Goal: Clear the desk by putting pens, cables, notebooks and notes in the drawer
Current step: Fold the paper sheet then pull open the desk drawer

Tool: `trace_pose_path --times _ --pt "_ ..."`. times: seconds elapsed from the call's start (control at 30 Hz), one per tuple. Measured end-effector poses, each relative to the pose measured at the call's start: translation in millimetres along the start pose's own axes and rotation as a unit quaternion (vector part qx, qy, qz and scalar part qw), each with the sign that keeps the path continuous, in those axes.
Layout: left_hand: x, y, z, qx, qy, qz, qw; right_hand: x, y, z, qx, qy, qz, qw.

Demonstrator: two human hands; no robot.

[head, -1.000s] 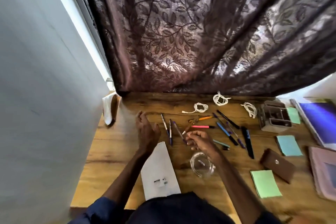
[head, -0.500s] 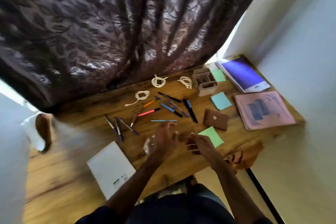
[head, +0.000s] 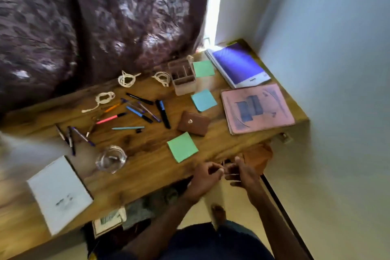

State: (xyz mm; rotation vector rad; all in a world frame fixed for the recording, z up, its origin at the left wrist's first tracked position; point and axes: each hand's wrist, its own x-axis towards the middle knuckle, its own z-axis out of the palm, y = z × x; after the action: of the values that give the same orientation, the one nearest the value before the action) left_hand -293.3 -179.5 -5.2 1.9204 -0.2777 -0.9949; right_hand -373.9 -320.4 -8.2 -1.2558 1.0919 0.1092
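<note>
Holding left hand [head: 203, 178] and right hand [head: 244, 174] close together just off the front edge of the desk [head: 147, 167], near its right end. Curling the left fingers in toward the thumb; showing thin pale streaks across the right fingers [head: 232, 177], too blurred to name. Cannot tell whether either hand pinches anything.

Finding a green note [head: 182, 147] nearest the hands, with a brown wallet [head: 193, 120] just behind it and a blue note [head: 203, 99] farther back. Seeing a brown shape [head: 258, 157] under the desk edge just beyond the hands, too blurred to call a drawer.

Counting pens [head: 139, 111] scattered over the middle of the desk, among them a pink pen [head: 109, 119] and a black marker [head: 163, 114], plus a smaller cluster [head: 70, 137] to the left. Spotting three white coiled cables [head: 126, 79] along the back, beside a small organizer box [head: 183, 77] and a teal note [head: 203, 68]. Noting a purple notebook [head: 238, 65] and a pink notebook [head: 257, 107] at the right end, a white notepad [head: 59, 192] at the front left, and a glass bowl [head: 110, 159] beside it.

Resting all of this on warm wood grain, backed by a dark leaf-patterned curtain [head: 95, 17], with a pale wall [head: 327, 69] to the right.
</note>
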Motion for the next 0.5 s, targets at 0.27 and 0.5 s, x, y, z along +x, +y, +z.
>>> trace_pose_path --times 0.27,0.5 --pt "41.4 -19.1 96.9 -0.432 0.086 -0.272 0.856 65.3 56.1 -89.5 0.221 -0.070 0.124 0.965" --pt "90.6 -42.9 107.5 -0.598 0.233 -0.282 0.713 131.1 67.1 -84.8 0.373 -0.081 0.176 0.908"
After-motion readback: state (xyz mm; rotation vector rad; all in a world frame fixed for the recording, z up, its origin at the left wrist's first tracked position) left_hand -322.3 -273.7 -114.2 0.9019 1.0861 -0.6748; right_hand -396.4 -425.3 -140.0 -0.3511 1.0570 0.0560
